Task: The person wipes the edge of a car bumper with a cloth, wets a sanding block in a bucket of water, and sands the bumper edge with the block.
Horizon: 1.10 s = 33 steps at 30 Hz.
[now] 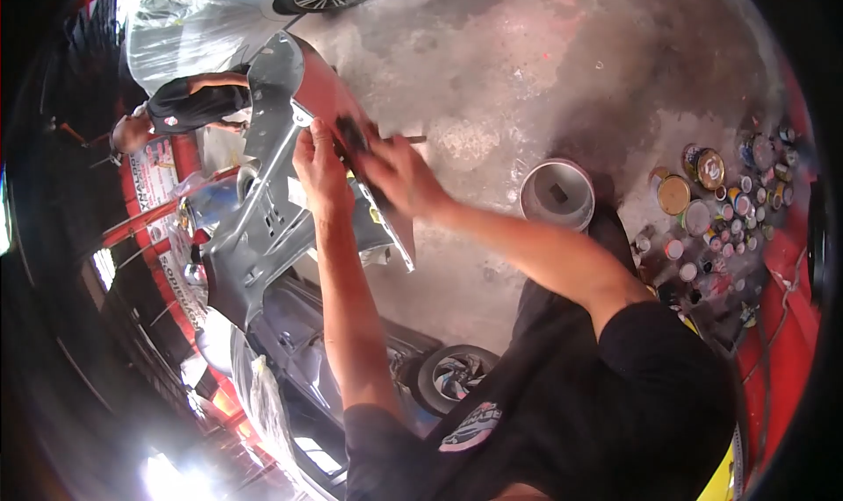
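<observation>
A long car body panel (323, 86), reddish on its outer face and grey on its inner side, stands in front of me. My left hand (323, 174) grips the panel's edge, thumb up near a white tab with a hole. On the reddish face lies my right hand (406, 178), blurred, with its fingers over a dark pad (353, 135); how firmly they close on it cannot be made out. A pale strip with a yellow patch runs down the panel's lower edge, below my hands.
A bucket (558, 195) with a dark piece inside stands on the concrete floor. Many paint cans (674, 194) lie at right. Another person (198, 101) bends at upper left, near a plastic-covered car (211, 18). A wheel (455, 376) is below.
</observation>
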{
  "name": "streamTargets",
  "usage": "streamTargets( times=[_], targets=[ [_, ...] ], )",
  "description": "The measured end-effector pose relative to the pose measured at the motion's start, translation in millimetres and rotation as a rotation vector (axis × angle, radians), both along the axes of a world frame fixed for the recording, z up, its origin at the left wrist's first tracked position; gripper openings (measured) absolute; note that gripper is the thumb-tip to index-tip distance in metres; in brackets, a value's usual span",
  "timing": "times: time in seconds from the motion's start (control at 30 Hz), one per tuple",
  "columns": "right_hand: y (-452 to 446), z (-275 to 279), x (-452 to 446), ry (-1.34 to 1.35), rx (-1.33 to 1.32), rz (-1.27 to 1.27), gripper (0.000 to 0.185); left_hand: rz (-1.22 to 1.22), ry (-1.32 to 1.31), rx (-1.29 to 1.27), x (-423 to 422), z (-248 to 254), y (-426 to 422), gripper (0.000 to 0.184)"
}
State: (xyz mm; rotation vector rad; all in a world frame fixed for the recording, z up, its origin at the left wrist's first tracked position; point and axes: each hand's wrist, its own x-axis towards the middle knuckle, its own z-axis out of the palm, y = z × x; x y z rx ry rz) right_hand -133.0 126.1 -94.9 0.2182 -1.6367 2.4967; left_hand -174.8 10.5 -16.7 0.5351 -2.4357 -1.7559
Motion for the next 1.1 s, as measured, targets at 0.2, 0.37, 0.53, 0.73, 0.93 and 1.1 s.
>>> streamTargets(
  times=[0.2, 0.37, 0.53, 0.73, 0.93, 1.1],
  targets=[
    [-40.0, -51.4, -98.6, -0.212, 0.091, 0.27, 0.048, -0.02, -0.038, -0.026, 7.4, 9.2, 9.5, 0.035],
    [-15.7, -15.5, -27.7, -0.213, 0.142, 0.168, 0.05, -0.08, -0.041, -0.001, -3.5, 7.4, -3.8, 0.041],
    [-14.2, -12.8, -28.3, -0.011, 0.053, -0.08, 0.047, -0.05, -0.053, -0.032, -1.3, 1.2, -7.1, 0.032],
    [-19.9, -5.8, -37.7, -0.169, 0.202, 0.066, 0.043, -0.089, -0.079, -0.011, -4.7, 12.3, -7.4, 0.037],
    [-39.9, -25.5, -63.9, -0.13, 0.271, 0.006, 0.043, -0.087, 0.019, 0.006, -2.8, 0.2, -10.5, 0.033],
    [-9.8, 7.9, -41.0, -0.177, 0.127, 0.128, 0.046, -0.103, -0.029, 0.007, -8.3, 9.2, -6.1, 0.035]
  ],
)
